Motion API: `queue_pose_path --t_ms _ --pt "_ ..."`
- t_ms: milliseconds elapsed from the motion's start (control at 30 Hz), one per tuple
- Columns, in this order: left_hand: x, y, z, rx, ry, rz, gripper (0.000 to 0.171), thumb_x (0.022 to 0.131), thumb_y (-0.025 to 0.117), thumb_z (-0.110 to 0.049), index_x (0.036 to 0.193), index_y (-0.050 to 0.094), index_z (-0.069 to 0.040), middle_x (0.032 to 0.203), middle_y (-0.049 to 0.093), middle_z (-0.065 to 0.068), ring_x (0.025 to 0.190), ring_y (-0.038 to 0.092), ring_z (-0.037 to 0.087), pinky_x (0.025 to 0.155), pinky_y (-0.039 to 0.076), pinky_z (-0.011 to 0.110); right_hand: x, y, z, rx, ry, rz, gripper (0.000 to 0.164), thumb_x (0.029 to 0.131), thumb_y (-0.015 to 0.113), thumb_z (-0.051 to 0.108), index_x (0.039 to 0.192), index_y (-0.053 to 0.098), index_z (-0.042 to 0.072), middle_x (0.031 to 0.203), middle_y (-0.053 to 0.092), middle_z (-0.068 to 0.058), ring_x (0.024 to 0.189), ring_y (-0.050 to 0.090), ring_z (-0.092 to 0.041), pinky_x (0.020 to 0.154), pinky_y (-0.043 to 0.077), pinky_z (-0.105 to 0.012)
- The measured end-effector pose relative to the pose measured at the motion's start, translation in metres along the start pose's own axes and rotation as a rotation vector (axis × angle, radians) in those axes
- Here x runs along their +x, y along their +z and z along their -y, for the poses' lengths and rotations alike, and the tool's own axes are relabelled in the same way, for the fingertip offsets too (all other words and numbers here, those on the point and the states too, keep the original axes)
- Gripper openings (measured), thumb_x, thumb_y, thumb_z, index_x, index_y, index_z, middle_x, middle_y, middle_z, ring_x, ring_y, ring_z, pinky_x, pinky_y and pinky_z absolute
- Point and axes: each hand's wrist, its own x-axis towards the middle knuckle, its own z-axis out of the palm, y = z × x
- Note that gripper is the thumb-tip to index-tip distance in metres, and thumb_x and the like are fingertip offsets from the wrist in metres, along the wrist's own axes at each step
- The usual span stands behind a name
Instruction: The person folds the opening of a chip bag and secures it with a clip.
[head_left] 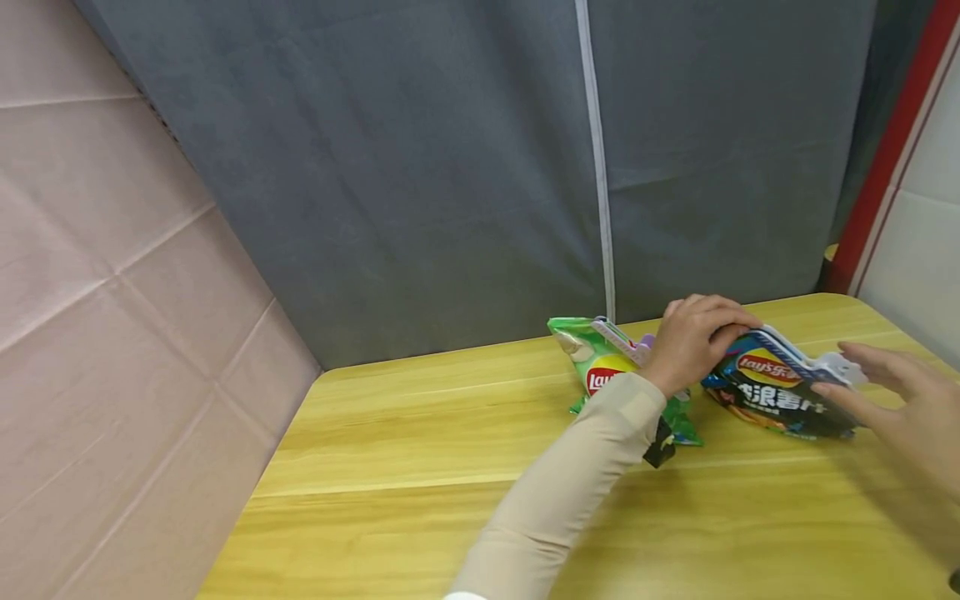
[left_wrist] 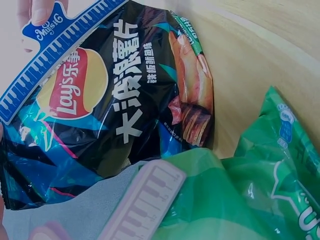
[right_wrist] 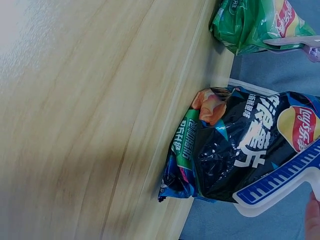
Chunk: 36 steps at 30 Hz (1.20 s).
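Note:
A black Lay's chip bag [head_left: 761,396] leans on the table at the right, with a blue-and-white piano-key bag clip [left_wrist: 60,50] along its upper edge. My left hand [head_left: 693,342] pinches the bag's top corner beside one end of the clip. At the clip's other end, my right hand [head_left: 911,404] pinches the white-rimmed tab between thumb and fingers. Behind my left wrist sits a green Lay's bag [head_left: 581,346], which carries a pinkish-white piano-key clip [head_left: 618,340]. My left hand and forearm hide part of the green bag.
The wooden table [head_left: 360,467] stretches to the left and front. A grey curtain [head_left: 412,208] hangs along its back edge. Pinkish panels [head_left: 150,333] rise at the left, a white wall [head_left: 918,242] with a red strip [head_left: 885,158] at the right.

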Motion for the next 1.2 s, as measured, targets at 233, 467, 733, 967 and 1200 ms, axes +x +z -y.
queue_pose_path --t_ms 233,467,733,967,1200 --pt "0.000 0.000 0.001 0.010 0.013 -0.016 0.020 0.091 0.053 -0.027 0.106 0.067 -0.028 0.109 0.060 -0.015 0.108 0.045 0.000 0.096 0.021 0.014 -0.005 0.004 -0.035 -0.023 -0.056 -0.001 0.078 0.053 0.082 -0.004 0.124 0.056 0.014 0.120 0.051 0.012 0.099 0.042 0.016 0.083 0.029 -0.002" --pt "-0.002 0.000 0.001 0.033 0.020 -0.045 0.020 0.091 0.053 -0.028 0.105 0.067 -0.029 0.110 0.060 -0.015 0.109 0.043 0.001 0.096 0.021 0.016 -0.004 0.004 -0.036 -0.025 -0.053 -0.010 0.075 0.051 0.084 -0.001 0.121 0.058 0.011 0.118 0.055 0.004 0.099 0.041 0.017 0.085 0.029 -0.003" --pt "-0.003 0.001 0.002 0.055 0.029 -0.064 0.022 0.090 0.054 -0.029 0.109 0.065 -0.027 0.116 0.057 -0.014 0.112 0.042 0.002 0.096 0.022 0.017 -0.007 0.005 -0.040 -0.061 -0.020 -0.032 0.077 0.053 0.085 0.004 0.123 0.057 0.018 0.117 0.055 0.002 0.096 0.038 0.020 0.087 0.025 -0.003" --pt "-0.004 0.001 0.001 0.055 0.040 -0.099 0.023 0.090 0.055 -0.030 0.110 0.065 -0.026 0.118 0.057 -0.013 0.114 0.042 0.002 0.096 0.022 0.017 -0.004 0.002 -0.030 -0.063 0.017 -0.018 0.074 0.055 0.084 0.006 0.123 0.057 0.013 0.118 0.049 0.016 0.104 0.042 0.011 0.090 0.026 -0.005" --pt "-0.003 0.002 0.001 0.033 0.062 -0.154 0.025 0.088 0.057 -0.031 0.111 0.065 -0.023 0.117 0.057 -0.011 0.113 0.043 0.004 0.095 0.022 0.017 -0.005 0.002 -0.036 -0.019 0.006 -0.020 0.080 0.053 0.083 -0.001 0.126 0.054 0.013 0.118 0.047 0.023 0.101 0.041 0.016 0.084 0.028 -0.002"
